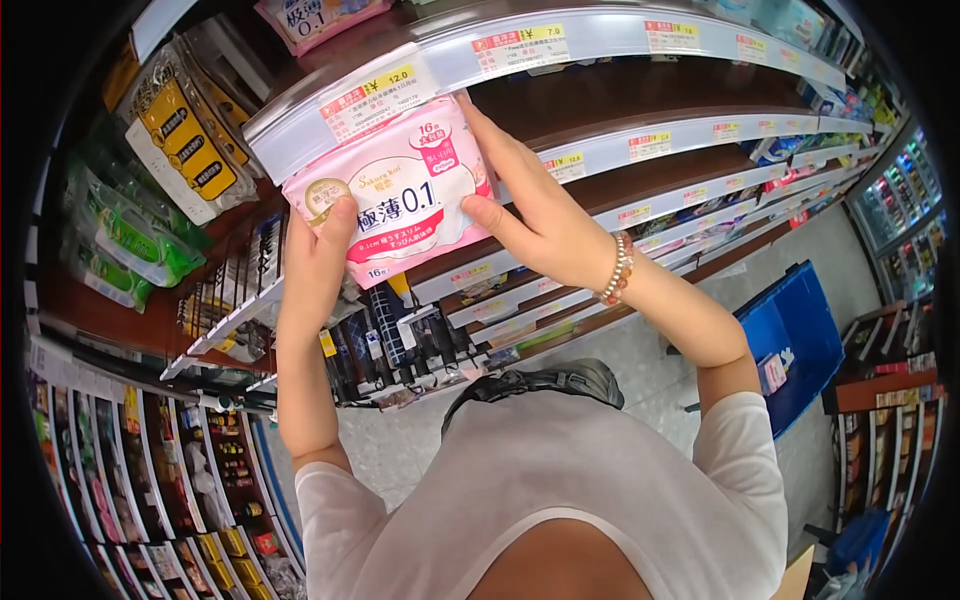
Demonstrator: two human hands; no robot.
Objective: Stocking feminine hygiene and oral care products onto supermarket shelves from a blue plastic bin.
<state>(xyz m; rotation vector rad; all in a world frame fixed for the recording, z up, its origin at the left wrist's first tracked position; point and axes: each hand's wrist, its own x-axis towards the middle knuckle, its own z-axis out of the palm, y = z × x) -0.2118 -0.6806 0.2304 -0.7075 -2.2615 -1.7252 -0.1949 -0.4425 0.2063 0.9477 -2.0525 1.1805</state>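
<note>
A pink and white soft package of sanitary pads (397, 202) is held between both hands, its printed front facing up to me. My left hand (319, 247) grips its left end, with the thumb on the front. At the right end is my right hand (525, 202), thumb on the front and fingers along the upper right side; a beaded bracelet is on that wrist. The package's upper edge lies against or just below the label strip (450, 64) of a shelf. Whether it touches the strip, I cannot tell.
Another pink package (322, 22) lies on the upper shelf. Lower shelves with label strips (675, 142) run off to the right. Packs (187, 135) hang at left above a wire rack (232, 300). Umbrellas (382, 322) hang below. A blue crate (795, 337) with a small package inside stands at right.
</note>
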